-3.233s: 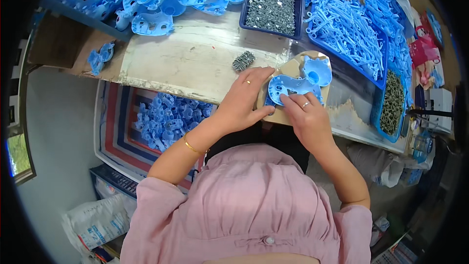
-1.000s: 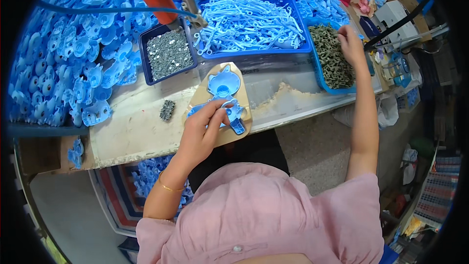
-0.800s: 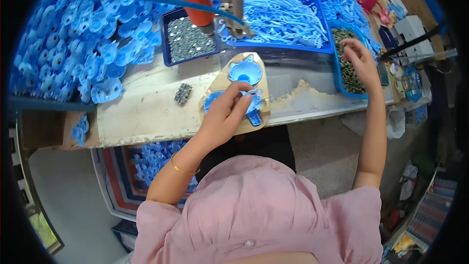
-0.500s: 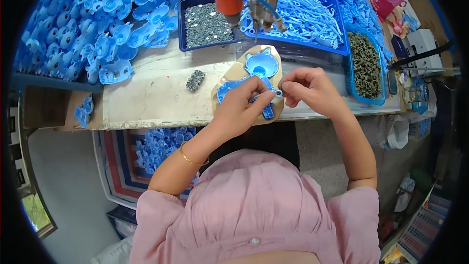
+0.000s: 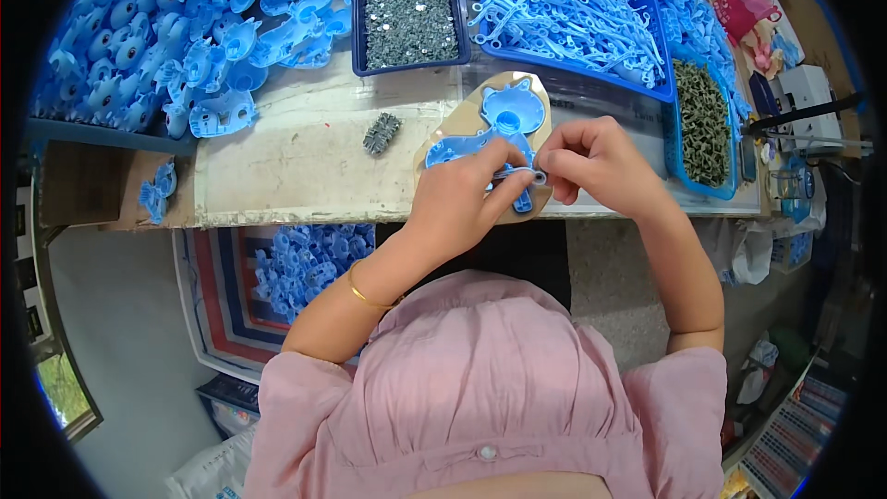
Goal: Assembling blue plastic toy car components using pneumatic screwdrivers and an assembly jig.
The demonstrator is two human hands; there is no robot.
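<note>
Slim blue rod (image 5: 528, 172), smooth plastic with a ring at its tip, sits pinched in your left hand (image 5: 459, 196), thumb and index finger closed on it, above the tan board (image 5: 469, 118). Your right hand (image 5: 602, 166) comes right up to the ring, fingers bent and bunched near it; you hide their tips enough that I cannot tell whether they hold a small piece. Beneath your left hand, the board carries a glossy blue shell (image 5: 514, 103) with a rounded, cup-like top and a hollow body partly covered by your fingers.

Ahead of you on the pale, worn surface (image 5: 296, 166), a dark navy tray (image 5: 413, 66) holds small, grainy grey metallic bits (image 5: 407, 32). Beside it, a blue tray (image 5: 628, 81) is heaped with tangled ring-ended rods (image 5: 564, 14). To your right, a light-blue basket (image 5: 707, 187) contains rough olive-grey pieces (image 5: 699, 125). A bristly grey clump (image 5: 382, 133) lies alone near the board, and curved shells (image 5: 148, 46) pile up at far left.

A second ago your right hand was over the basket; now it meets your left. The orange tool that hung before you has left the view.
</note>
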